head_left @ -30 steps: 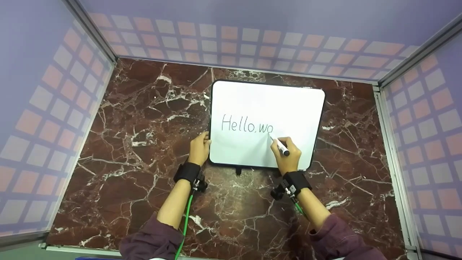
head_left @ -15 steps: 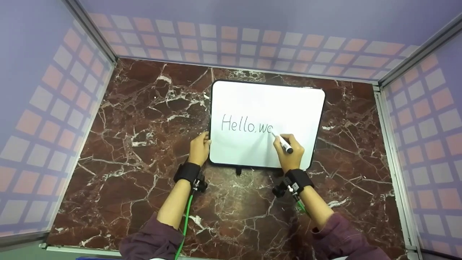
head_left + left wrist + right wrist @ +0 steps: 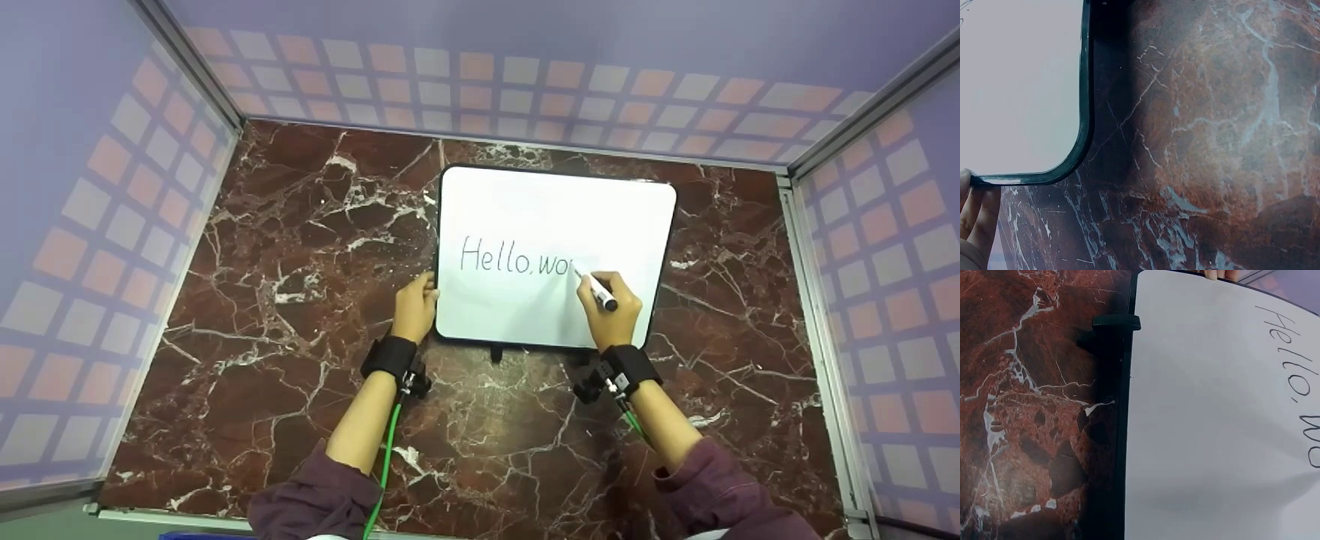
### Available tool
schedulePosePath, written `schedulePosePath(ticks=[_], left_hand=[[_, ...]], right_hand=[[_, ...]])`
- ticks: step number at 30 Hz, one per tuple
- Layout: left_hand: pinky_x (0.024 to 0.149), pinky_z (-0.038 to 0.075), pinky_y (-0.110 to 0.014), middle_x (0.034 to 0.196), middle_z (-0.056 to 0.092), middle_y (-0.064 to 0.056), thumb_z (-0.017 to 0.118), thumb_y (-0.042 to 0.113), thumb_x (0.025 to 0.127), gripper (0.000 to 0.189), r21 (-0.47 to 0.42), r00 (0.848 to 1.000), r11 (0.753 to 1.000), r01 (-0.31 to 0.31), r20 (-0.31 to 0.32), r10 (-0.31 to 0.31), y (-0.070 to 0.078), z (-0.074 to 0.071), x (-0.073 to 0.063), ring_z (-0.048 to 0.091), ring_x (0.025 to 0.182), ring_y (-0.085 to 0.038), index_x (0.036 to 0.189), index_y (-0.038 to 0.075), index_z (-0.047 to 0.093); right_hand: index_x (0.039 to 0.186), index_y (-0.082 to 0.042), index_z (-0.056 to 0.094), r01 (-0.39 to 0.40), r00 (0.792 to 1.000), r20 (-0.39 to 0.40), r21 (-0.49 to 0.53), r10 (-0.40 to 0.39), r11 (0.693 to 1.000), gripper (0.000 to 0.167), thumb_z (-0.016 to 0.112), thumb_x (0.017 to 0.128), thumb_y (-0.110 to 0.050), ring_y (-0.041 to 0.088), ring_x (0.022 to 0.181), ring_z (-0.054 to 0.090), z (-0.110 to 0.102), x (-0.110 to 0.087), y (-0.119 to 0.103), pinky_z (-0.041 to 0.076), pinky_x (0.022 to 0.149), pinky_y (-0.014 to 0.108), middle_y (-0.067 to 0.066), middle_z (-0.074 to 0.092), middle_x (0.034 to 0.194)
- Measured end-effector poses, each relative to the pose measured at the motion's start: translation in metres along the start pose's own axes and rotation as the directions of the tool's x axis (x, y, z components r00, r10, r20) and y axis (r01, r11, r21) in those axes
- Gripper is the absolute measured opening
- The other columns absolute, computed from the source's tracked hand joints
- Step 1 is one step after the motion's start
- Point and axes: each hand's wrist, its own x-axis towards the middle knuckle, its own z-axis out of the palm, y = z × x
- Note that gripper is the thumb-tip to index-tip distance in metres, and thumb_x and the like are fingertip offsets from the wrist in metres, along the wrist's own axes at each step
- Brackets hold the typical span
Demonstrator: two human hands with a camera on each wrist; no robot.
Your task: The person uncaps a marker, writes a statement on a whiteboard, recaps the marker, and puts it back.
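Observation:
A whiteboard (image 3: 555, 210) with a thin black frame lies on the marbled tabletop, with "Hello, wo" and part of another letter in black lettering (image 3: 495, 257) across its middle. My right hand (image 3: 619, 311) pinches a white marker (image 3: 600, 291) with a dark end, its tip on the board right after the "o". At the board's left edge, my left hand (image 3: 413, 309) grips the frame. In the left wrist view its thumb overlaps the rim while its fingers (image 3: 982, 219) run underneath. The right wrist view shows the bare lower board (image 3: 1202, 394) and the writing; the right hand is out of that view.
A small black tab (image 3: 496, 352) juts from the board's near edge. Pale purple panels (image 3: 480, 90) with pink and grey squares wall in the back and both sides. A green cable (image 3: 387, 465) trails from the left wrist camera.
My right hand has shifted right with the marker, from the "o" to a new stroke beside it. My left hand and the whiteboard stay in place.

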Motion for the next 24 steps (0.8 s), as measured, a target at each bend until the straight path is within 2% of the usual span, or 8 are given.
schedulePosePath(ticks=[9,18,24], left_hand=[[0.08,0.057,-0.041,0.096,0.067,-0.028,0.057,-0.003,0.083,0.027,-0.002,1.0,1.0,0.001,-0.001,-0.001,0.0,0.0,0.0,0.067,0.087,-0.036,0.11,-0.01,0.059],[0.081,0.057,-0.04,0.098,0.067,-0.027,0.057,-0.002,0.084,0.028,-0.007,1.0,1.0,0.01,0.0,-0.01,0.0,0.0,0.0,0.068,0.088,-0.035,0.111,-0.009,0.059],[0.081,0.057,-0.04,0.096,0.067,-0.027,0.058,-0.003,0.083,0.027,-0.001,1.0,1.0,0.008,-0.004,-0.008,0.0,0.0,-0.001,0.068,0.087,-0.036,0.11,-0.009,0.059]], right_hand=[[0.081,0.003,0.065,0.001,1.0,0.004,-0.012,-0.001,1.0,0.009,0.064,0.079,-0.006,0.025,0.06,0.064,0.002,-0.002,0.002,0.049,0.054,0.03,0.016,0.069,0.07],[0.078,0.002,0.063,0.022,1.0,0.015,-0.024,-0.022,0.999,0.008,0.063,0.078,-0.006,0.019,0.054,0.057,0.0,-0.007,0.006,0.043,0.05,0.023,0.013,0.066,0.064],[0.076,0.003,0.062,0.035,0.999,0.022,-0.02,-0.034,0.999,0.009,0.063,0.078,-0.006,0.019,0.054,0.058,-0.002,-0.011,0.007,0.043,0.05,0.024,0.013,0.066,0.064]])
